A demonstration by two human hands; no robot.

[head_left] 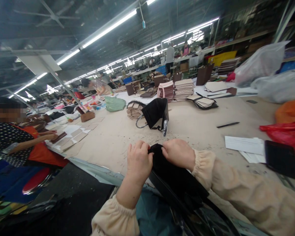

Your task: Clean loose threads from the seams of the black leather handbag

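Note:
A black handbag lies tilted across my lap against the table's edge, its lower part running out toward the bottom of the view. My left hand pinches the bag's far edge between thumb and fingers. Beside it, my right hand grips the same edge from the other side, fingers bent over it. A second black handbag stands on the table just beyond my hands, with its wrapped handle hanging to the left.
Stacks of pinkish-brown panels stand farther back. On the right lie a black pen, white papers, a dark tablet and a red plastic bag. A co-worker in an orange apron handles pieces at the left.

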